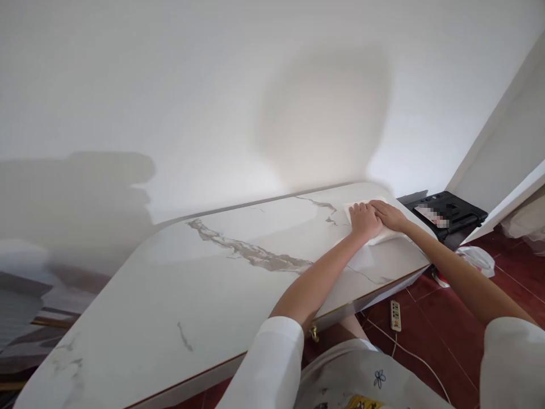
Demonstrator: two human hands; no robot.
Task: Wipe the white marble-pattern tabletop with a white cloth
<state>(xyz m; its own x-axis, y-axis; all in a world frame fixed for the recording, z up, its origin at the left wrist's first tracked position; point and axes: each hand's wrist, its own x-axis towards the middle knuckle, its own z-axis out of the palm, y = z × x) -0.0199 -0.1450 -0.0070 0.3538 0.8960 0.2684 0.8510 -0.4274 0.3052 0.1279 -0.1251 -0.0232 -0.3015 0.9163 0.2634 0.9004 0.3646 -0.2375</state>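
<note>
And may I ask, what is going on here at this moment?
A person has the left hand and the right hand close together on a white cloth, which lies toward the right end of a marble-patterned tabletop. Beyond that end is a flat black object. A power strip lies on the red floor, below the table's near edge.

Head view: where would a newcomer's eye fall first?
Likely the long white marble-patterned tabletop, stretching from lower left to right of centre. Near its right end, the left hand and right hand lie together on a white cloth-like sheet. Above, a large rounded grey shadow marks the white wall.
</note>
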